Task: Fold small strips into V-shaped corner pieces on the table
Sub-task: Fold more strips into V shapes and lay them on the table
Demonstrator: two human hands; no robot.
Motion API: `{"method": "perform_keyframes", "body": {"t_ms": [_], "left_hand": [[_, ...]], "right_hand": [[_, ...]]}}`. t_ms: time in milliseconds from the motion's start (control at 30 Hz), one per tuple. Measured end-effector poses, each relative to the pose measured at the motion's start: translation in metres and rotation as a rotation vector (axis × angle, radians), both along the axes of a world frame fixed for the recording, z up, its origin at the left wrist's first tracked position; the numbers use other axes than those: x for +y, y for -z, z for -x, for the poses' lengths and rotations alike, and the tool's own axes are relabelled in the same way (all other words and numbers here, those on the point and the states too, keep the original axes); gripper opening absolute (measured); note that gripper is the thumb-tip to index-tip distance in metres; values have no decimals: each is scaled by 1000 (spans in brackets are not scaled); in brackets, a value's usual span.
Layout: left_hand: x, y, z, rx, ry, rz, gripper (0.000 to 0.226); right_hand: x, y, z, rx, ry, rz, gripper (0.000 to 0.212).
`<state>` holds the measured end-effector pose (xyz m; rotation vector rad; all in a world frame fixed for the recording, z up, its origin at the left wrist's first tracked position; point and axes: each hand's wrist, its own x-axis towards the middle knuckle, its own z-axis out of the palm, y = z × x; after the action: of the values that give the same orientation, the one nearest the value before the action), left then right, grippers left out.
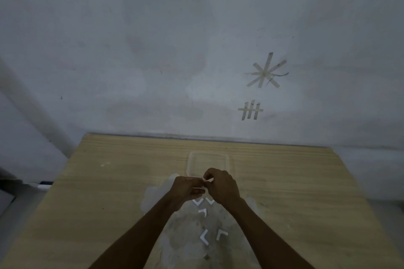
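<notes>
- My left hand (187,189) and right hand (220,184) meet above the middle of the table (109,181), fingertips pinched narrow on one small white strip (204,179) held between them, clear of the wood.
- Only slivers of the strip show between my fingers, so I cannot tell how far the bend has gone.
- I judge it feather-light and thin — stiff enough to hold a crease, soft enough to crush if I squeeze hard.
- Best hold, I think: one end in each pinch, thumbs close beside the middle, so the fold lands where I want it.
- It is small and probably slick, so a loose grip may let it flick away.
- Five folded pieces lie nearer to me on a pale worn patch: two (197,202) (210,201) just under my hands, one (202,212) behind them, and two more (204,237) (222,235) nearest me.
- A clear tray (190,159) sits just beyond my hands — what it holds, I cannot tell.
</notes>
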<state>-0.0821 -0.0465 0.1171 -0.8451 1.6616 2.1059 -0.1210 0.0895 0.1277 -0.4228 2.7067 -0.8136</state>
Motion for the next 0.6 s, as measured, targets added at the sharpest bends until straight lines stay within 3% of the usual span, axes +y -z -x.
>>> {"method": "perform_keyframes", "body": {"t_ms": [200,600], "left_hand": [[2,-6,-1,-28,-52,-8,11],[13,-13,-1,-70,-50,32,17]], "right_hand": [[-5,1,-8,38,10,-3,25],[1,-3,-8,30,49,-14,15]]}}
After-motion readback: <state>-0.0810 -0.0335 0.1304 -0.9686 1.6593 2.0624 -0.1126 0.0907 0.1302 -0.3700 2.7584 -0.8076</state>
